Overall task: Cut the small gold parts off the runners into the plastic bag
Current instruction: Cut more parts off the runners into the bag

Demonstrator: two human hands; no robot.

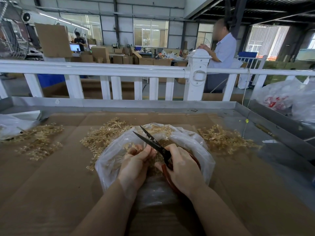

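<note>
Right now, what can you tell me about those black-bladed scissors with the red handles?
The black-bladed scissors with red handles look like dark metal, with two slim pointed blades standing open in a narrow V. The tips point up and away from the person, tilted left, above the mouth of the clear plastic bag. The right hand grips the red handles, hiding most of them. The left hand, holding a gold runner piece, sits close beside the blades near the pivot.

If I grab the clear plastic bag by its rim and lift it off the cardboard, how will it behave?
The plastic bag looks thin and crinkled, so it will probably sag and fold rather than hold its mouth open. Its rim is rolled down and loose gold parts lie inside, so they would likely slide to the lowest point and tilt it. It seems light; the film may slip between fingers.
</note>
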